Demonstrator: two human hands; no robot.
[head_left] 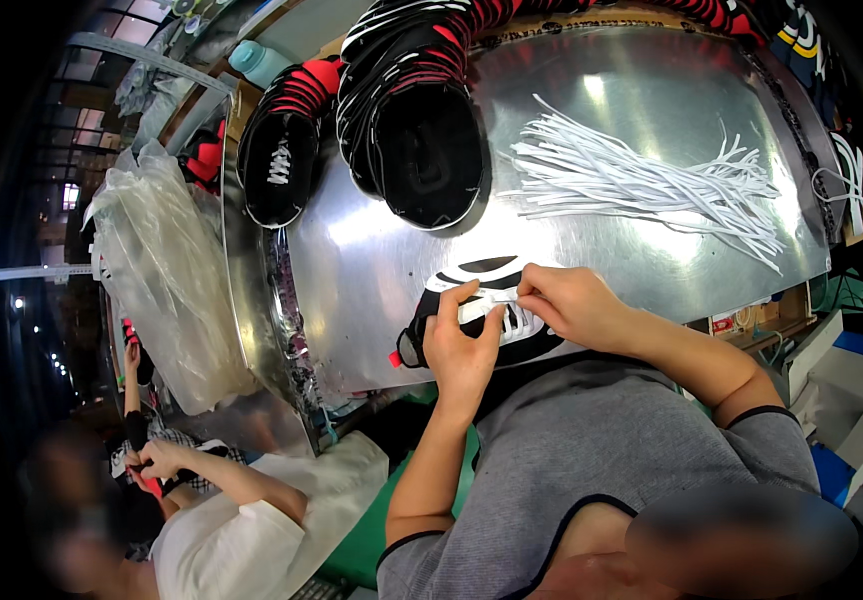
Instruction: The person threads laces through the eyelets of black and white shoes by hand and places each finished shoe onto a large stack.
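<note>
At the near edge of the metal-topped table (372, 330), left of its middle, lies a black-and-white shoe upper (527, 338). The left hand (460, 345) has thumb and forefinger on its white front; whether they pinch is unclear. The right hand (572, 305) has thumb and forefinger closed on a white lace (500, 296). Farther off, toward the right edge, lies a bundle of white laces (652, 185). Nested black-and-red uppers (427, 150) line the far left corner, beside a pale blue bottle (260, 62).
</note>
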